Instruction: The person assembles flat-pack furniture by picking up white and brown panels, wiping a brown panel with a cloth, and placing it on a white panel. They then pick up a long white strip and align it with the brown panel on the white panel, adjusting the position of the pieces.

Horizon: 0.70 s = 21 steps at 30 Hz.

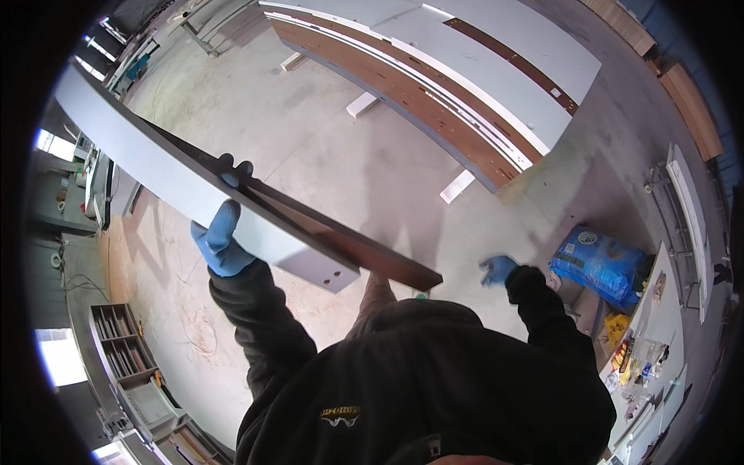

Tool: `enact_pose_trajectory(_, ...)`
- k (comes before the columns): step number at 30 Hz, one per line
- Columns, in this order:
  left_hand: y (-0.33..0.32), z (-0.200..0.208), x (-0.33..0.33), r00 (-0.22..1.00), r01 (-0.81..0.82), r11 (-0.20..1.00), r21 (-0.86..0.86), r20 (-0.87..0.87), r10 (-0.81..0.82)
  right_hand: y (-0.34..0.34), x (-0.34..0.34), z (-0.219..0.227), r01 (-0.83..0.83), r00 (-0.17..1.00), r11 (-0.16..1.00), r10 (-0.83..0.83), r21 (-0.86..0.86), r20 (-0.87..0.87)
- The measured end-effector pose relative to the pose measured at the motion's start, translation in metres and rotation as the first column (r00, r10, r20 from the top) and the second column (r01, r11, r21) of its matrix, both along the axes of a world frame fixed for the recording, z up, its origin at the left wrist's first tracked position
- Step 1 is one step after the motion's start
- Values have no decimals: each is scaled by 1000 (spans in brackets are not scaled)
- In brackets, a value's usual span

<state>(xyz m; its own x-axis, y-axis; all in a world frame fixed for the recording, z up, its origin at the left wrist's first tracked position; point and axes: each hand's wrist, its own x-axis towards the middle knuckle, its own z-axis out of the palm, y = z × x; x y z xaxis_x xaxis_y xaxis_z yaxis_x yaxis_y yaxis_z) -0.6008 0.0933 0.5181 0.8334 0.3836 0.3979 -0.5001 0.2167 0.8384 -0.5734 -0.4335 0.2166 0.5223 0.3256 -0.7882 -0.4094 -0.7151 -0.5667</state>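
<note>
1. Head view, looking straight down past a black hooded top [418, 387] onto a dusty concrete floor [310, 132].
2. Left hand [221, 240], in a blue glove, clamped round the near edge of a long panel [163, 174]: thumb on the pale face, fingertips hooked over the dark far edge.
3. Panel held off the floor, tilted, running from upper left down toward the chest; white face up, dark brown edge strip along its far side, two small drilled holes near the lower corner.
4. Right hand [496, 270], also blue-gloved, out to the side and well apart from the panel, fingers loosely spread, gripping nothing.
5. Just beside the right hand: a blue sack [601, 263] lying on the floor.
6. Far side of the floor: a stack of large boards [465, 70], white and brown faces, resting on pale wooden battens.
7. Right rim: a worktop [659, 310] scattered with small packets, too small to make out.
8. Lower left: a grey shelf unit [120, 349] with slotted compartments.
</note>
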Motion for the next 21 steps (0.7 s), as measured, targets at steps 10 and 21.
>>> enact_pose_trajectory(10,87,-14,221,992,104,992,-76,-59,-108,319,222,154,-60,998,411,20,910,56)
enact_pose_trajectory(21,145,-26,479,942,332,931,-149,7,-335,411,441,158,-169,983,655,54,737,177)
